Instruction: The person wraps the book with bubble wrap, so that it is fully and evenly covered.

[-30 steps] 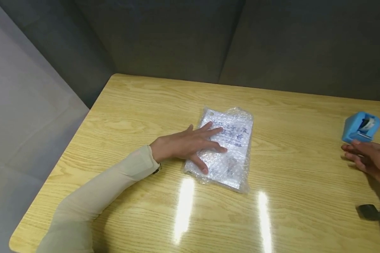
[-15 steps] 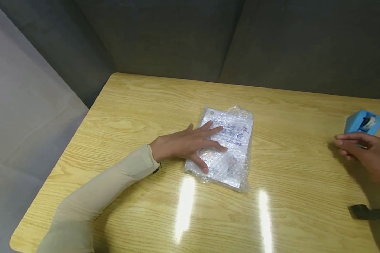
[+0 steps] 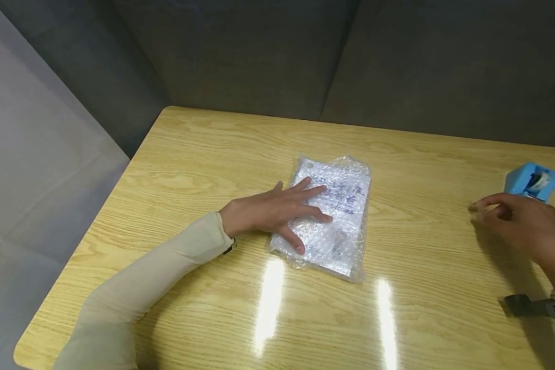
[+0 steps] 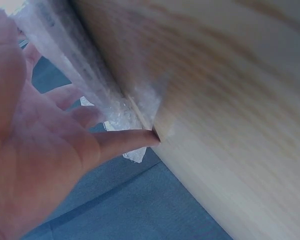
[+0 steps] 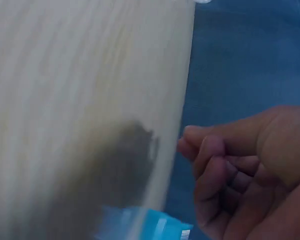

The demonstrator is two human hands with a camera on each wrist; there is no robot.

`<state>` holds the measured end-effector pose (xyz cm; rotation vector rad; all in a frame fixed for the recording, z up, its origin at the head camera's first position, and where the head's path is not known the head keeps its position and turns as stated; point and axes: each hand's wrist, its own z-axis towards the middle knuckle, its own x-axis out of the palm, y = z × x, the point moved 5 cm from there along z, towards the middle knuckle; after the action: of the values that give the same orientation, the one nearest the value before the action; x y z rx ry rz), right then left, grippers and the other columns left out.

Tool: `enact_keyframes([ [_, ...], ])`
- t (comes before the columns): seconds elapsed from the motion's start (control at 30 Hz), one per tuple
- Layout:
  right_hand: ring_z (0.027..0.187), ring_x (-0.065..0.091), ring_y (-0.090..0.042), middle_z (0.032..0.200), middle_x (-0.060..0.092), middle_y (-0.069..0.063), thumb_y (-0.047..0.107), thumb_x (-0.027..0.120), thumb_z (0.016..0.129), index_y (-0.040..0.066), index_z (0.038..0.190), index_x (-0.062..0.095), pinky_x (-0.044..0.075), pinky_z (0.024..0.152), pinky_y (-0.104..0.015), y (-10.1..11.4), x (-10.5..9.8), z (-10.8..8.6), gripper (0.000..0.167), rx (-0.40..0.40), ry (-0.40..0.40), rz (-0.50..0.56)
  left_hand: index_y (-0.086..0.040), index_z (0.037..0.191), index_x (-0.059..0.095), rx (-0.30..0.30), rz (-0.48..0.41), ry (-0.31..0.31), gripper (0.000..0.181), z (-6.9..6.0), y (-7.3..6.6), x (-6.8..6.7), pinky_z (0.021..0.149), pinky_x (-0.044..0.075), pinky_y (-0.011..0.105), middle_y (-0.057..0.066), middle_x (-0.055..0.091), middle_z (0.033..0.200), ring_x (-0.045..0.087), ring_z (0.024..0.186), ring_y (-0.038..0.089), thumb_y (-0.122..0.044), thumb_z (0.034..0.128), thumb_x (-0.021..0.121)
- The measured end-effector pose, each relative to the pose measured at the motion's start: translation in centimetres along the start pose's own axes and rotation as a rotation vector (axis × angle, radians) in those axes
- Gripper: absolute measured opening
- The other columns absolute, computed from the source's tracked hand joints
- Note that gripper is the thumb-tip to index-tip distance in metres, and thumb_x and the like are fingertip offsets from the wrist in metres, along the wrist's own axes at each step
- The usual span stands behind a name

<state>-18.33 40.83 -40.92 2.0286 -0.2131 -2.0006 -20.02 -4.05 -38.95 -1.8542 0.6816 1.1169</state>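
Observation:
A flat, bubble-wrapped package (image 3: pixel 339 241) with blue handwriting lies on the wooden table. My left hand (image 3: pixel 279 209) rests on its left part with fingers spread straight; in the left wrist view, that hand (image 4: pixel 45 135) reaches along the wrapped edge. To the right, thumb and forefinger of my right hand (image 3: pixel 529 226) pinch a small piece of tape (image 3: pixel 473 207), hard to make out. A blue tape dispenser (image 3: pixel 518 180) stands just behind this hand, which partly hides it. In the right wrist view the same hand (image 5: pixel 235 175) has its other fingers curled.
The wooden table (image 3: pixel 203 154) ends at a dark grey partition (image 3: pixel 259 56) at the back. A light grey panel (image 3: pixel 41 154) stands on the left. A dark wrist strap (image 3: pixel 534 307) shows near the right sleeve.
My right hand has moved left, away from the tape dispenser, with thumb and forefinger coming together in a pinch. My left hand and the package have stayed in place.

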Motion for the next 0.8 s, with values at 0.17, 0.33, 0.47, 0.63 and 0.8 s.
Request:
enact_keyframes([
  [0.17, 0.061, 0.059, -0.026, 0.084, 0.066, -0.021, 0.003, 0.073, 0.096, -0.002, 0.163, 0.020, 0.048, 0.052, -0.043, 2.3, -0.5, 0.5, 0.085, -0.110, 0.020, -0.102, -0.035, 0.158, 0.045, -0.002, 0.009, 0.001, 0.087, 0.0, 0.0, -0.1, 0.113, 0.021, 0.078, 0.005, 0.002, 0.175, -0.007, 0.158, 0.034, -0.067, 0.0820, 0.072],
  [0.33, 0.069, 0.065, -0.030, 0.098, 0.067, -0.025, -0.002, 0.071, 0.096, -0.005, 0.151, 0.038, 0.049, 0.052, -0.038, 8.1, -2.3, 0.1, 0.064, -0.238, 0.022, -0.039, -0.036, 0.158, 0.044, -0.008, 0.010, 0.008, 0.087, 0.0, -0.1, -0.1, 0.113, 0.020, 0.078, 0.004, 0.001, 0.175, -0.009, 0.158, 0.032, -0.068, 0.0821, 0.071],
  [0.47, 0.072, 0.065, -0.015, 0.103, 0.070, -0.011, 0.001, 0.067, 0.100, 0.003, 0.147, 0.046, 0.045, 0.052, -0.029, 11.1, -2.9, 0.5, 0.052, -0.382, 0.024, 0.022, -0.037, 0.159, 0.044, -0.012, 0.011, 0.011, 0.087, 0.0, -0.1, -0.1, 0.113, 0.020, 0.078, 0.004, 0.000, 0.175, -0.009, 0.158, 0.032, -0.068, 0.0824, 0.071],
  [0.63, 0.075, 0.061, -0.008, 0.103, 0.066, -0.003, 0.003, 0.061, 0.104, 0.011, 0.145, 0.050, 0.043, 0.054, -0.027, 13.9, -2.5, 1.7, 0.043, -0.481, 0.080, 0.192, -0.036, 0.159, 0.044, -0.014, 0.008, 0.012, 0.087, 0.0, -0.1, -0.1, 0.113, 0.020, 0.078, 0.004, 0.000, 0.175, -0.009, 0.158, 0.032, -0.067, 0.0825, 0.071],
  [0.8, 0.078, 0.061, -0.012, 0.102, 0.064, -0.001, 0.001, 0.061, 0.104, 0.013, 0.144, 0.051, 0.045, 0.057, -0.028, 17.3, -1.8, 3.2, 0.043, -0.522, 0.148, 0.328, -0.036, 0.159, 0.043, -0.013, 0.004, 0.017, 0.087, 0.0, -0.1, -0.1, 0.113, 0.020, 0.078, 0.005, 0.000, 0.175, -0.009, 0.158, 0.033, -0.067, 0.0830, 0.071],
])
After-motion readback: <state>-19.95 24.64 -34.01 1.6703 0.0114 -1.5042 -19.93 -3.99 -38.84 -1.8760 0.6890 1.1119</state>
